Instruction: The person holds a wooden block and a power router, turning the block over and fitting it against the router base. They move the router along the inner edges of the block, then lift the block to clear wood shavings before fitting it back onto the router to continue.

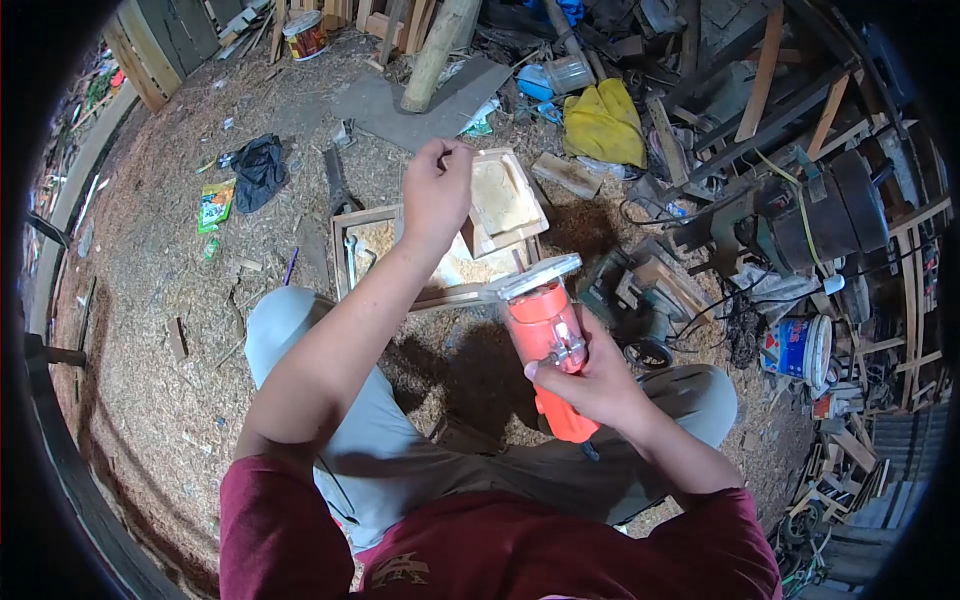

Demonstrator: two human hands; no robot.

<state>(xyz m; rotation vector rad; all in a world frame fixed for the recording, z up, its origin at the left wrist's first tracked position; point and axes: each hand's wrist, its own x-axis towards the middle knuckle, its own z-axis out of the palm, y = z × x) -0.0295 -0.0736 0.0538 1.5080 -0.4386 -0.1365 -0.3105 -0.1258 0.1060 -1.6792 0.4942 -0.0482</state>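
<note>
My right hand point(592, 375) is wrapped round an orange trim router point(545, 325) with a clear base, its flat base plate tilted upward. Out in front, my left hand point(438, 188) is raised with its fingers curled together; whatever they hold, if anything, is hidden. Beyond and beside that hand lies a small wooden frame box point(530, 205) with a pale inside, resting on a larger shallow wooden tray point(440, 298). A wrench point(350, 262) lies at the tray's left side, among wood shavings.
A hand saw point(338, 180) and a black plastic bag point(258, 172) lie on the shavings-covered ground to the left. A yellow cloth point(606, 122) and a wood offcut point(567, 175) lie ahead. At right stands a motor point(825, 215) with loose cables, near a paint bucket point(797, 350).
</note>
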